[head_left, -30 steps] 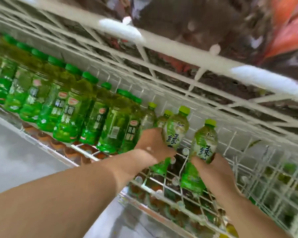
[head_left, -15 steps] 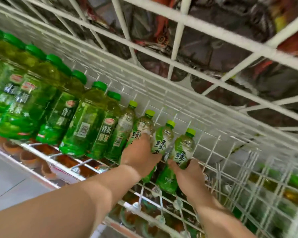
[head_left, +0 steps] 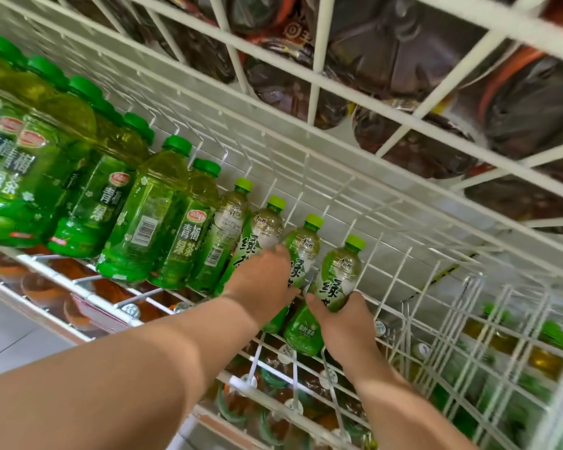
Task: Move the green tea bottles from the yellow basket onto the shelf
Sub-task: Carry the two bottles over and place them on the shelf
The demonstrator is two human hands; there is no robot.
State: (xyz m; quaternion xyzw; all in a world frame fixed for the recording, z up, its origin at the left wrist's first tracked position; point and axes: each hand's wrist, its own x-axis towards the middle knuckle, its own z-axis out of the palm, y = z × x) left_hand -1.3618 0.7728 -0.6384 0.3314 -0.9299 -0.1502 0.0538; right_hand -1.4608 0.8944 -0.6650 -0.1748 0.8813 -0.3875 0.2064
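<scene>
Two small green tea bottles with lime caps are in my hands on the white wire shelf (head_left: pixel 400 271). My left hand (head_left: pixel 260 282) is shut on one green tea bottle (head_left: pixel 303 248), next to two matching bottles (head_left: pixel 267 228) standing in the row. Just to its right, my right hand (head_left: pixel 343 323) grips the lower half of the other green tea bottle (head_left: pixel 338 274). Both held bottles are upright on the shelf wires, side by side. The yellow basket is out of view.
Several larger green tea bottles (head_left: pixel 143 222) fill the shelf's left part. Dark bottles (head_left: pixel 403 66) lie on the wire shelf overhead. More bottles stand on the shelf below (head_left: pixel 273 394) and behind the wire divider at right (head_left: pixel 517 352). Grey floor (head_left: pixel 10 345) shows lower left.
Both hands have pushed their bottles deeper onto the shelf and closer together, up against the small bottles in the row. The view has moved nearer to the shelf.
</scene>
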